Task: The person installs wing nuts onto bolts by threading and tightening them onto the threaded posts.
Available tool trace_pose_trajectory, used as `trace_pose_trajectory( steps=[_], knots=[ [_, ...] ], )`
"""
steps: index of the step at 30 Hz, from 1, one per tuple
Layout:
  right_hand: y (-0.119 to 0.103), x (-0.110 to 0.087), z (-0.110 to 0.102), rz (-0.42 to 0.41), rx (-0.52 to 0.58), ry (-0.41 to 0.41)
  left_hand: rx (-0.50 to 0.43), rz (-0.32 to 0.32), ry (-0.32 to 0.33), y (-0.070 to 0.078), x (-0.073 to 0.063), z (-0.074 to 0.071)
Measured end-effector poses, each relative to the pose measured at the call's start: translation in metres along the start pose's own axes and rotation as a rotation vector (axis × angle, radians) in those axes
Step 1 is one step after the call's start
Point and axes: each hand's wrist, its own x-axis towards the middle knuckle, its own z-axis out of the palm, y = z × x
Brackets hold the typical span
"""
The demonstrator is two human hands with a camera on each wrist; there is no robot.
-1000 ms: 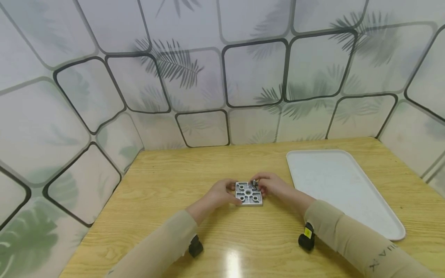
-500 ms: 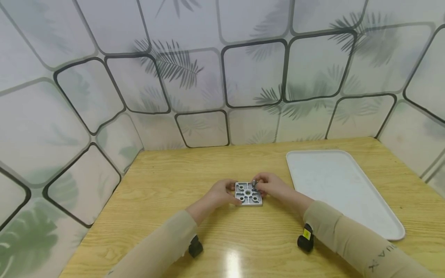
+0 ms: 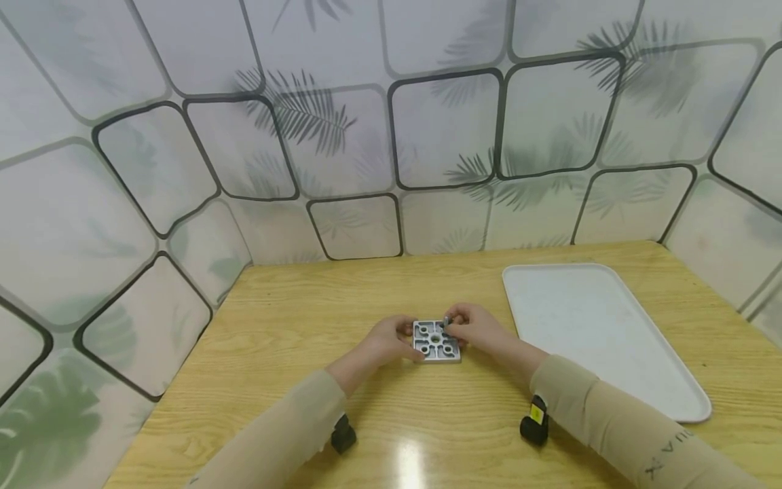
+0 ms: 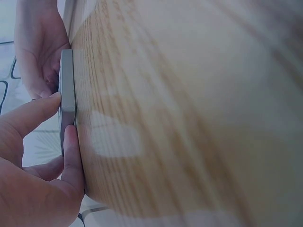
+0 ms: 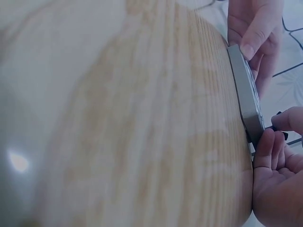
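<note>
A square, ribbed metal plate (image 3: 436, 339) lies on the desk (image 3: 366, 292). The left hand (image 3: 388, 337) has its fingers clamped on the plate's left side, thumb at its near-left corner. At the plate's far-right corner, the right hand (image 3: 480, 327) pinches a small dark screw (image 3: 447, 320) between its fingers and thumb. Right of the plate sits a white tray (image 3: 586, 326), apart from it.

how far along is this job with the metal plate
Done: the metal plate is ribbed side up, gripped by the left hand.
In hand: the right hand pinches a small bolt-like piece at its far right corner; whether it's seated can't be told.
Probably left: finishing that corner, perhaps the other corner holes, which look empty.
</note>
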Motion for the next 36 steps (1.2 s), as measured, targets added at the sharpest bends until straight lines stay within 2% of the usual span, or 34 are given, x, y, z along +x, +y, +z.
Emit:
trace_pose_trajectory(
  steps=[6, 12, 19, 22, 29, 36],
  knots=[
    [-0.0008, -0.0011, -0.0011, -0.022, -0.017, 0.003, 0.003, -0.004, -0.002, 0.0012, -0.0002, -0.0007],
    [-0.0030, 0.0010, -0.0015, 0.004, -0.014, 0.017, 0.000, -0.013, -0.004, 0.0014, 0.0006, -0.0007],
    [-0.0066, -0.0005, -0.0017, -0.011, -0.033, 0.018, 0.001, -0.008, 0.001, 0.0011, 0.0003, 0.0001],
    [-0.0085, 0.0002, -0.0011, 0.009, -0.009, 0.027, -0.007, 0.002, 0.002, 0.0009, 0.0001, 0.0006],
    [-0.0080, 0.0001, -0.0023, 0.037, 0.181, -0.004, -0.015, 0.005, 0.003, 0.0009, -0.0008, 0.0001],
    [-0.0076, -0.0011, -0.0046, 0.003, 0.148, -0.057, -0.006, 0.005, 0.008, 0.0014, -0.0017, -0.0003]
  ],
)
